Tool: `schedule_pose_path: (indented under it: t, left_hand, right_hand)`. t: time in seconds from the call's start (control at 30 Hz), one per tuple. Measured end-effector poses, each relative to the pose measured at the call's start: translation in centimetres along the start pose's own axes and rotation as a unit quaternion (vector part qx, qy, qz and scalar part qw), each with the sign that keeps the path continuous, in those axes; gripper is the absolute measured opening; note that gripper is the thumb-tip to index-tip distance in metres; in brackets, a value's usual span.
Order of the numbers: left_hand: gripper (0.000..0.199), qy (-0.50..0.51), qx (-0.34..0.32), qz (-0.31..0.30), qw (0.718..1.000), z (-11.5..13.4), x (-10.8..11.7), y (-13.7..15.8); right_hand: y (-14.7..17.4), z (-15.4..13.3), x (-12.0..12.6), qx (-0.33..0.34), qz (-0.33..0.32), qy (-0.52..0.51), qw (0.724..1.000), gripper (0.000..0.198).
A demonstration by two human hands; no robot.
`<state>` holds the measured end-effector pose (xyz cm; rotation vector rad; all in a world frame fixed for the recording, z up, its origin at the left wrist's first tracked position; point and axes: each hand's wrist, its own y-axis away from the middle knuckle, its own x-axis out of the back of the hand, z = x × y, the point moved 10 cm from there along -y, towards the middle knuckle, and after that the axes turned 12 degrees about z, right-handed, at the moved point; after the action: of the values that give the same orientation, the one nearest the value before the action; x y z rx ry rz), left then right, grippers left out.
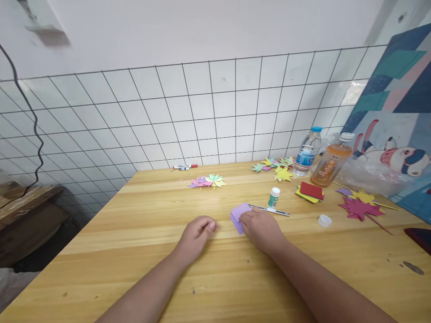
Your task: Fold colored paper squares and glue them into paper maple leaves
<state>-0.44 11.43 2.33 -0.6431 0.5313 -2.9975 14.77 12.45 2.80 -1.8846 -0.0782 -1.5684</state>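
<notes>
My right hand (261,226) has its fingers closed on a folded piece of purple paper (240,211), which lies on the wooden table (141,251). Part of the paper is hidden under those fingers. To the left of it, my left hand (198,233) rests apart from the paper, fingers curled in and thumb against them, with nothing seen in it. Just beyond my right hand lies a slim pen-like tool (274,211), partly covered by the hand. A small glue bottle (274,197) with a white cap stands behind that tool.
Paper leaves in pink and yellow-green (214,180) lie at the back, near some markers (186,167). On the right are a stack of coloured paper (311,190), a clear ring (324,220), a maroon paper leaf (359,208), a water bottle (307,152) and an orange drink bottle (332,161).
</notes>
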Motion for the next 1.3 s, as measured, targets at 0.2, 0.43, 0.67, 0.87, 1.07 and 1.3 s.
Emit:
schedule_pose_path:
  t: [0.2,0.43,0.67,0.87,1.07,1.3]
  left_hand:
    - [0.054,0.281,0.331,-0.122,0.892,-1.6,-5.4,4.3]
    - [0.026,0.434,0.347,-0.041,0.830,-0.6,-5.3,4.3]
    - [0.035,0.311,0.300,-0.060,0.900,-2.2,-4.4,3.4]
    - [0.040,0.165,0.218,-0.095,0.957,-1.8,-4.8,3.3]
    - [0.045,0.174,0.187,-0.113,0.960,-0.6,-5.0,3.6]
    - [0.032,0.127,0.156,-0.103,0.974,-0.6,-4.9,3.4]
  right_hand:
    - [0.9,-1.5,3.5,0.011,0.127,-0.046,0.991,0.022]
    - [3.0,-7.8,6.1,0.196,0.136,-0.161,0.958,0.025]
    - [1.9,-5.0,5.6,0.100,0.145,-0.210,0.962,0.016]
    - [1.5,-3.1,3.5,0.009,0.088,-0.334,0.939,0.008]
    - [1.8,-2.1,-0.1,-0.149,-0.004,-0.456,0.877,0.011]
    - [1.9,-0.9,0.1,-0.229,0.037,-0.438,0.869,0.013]
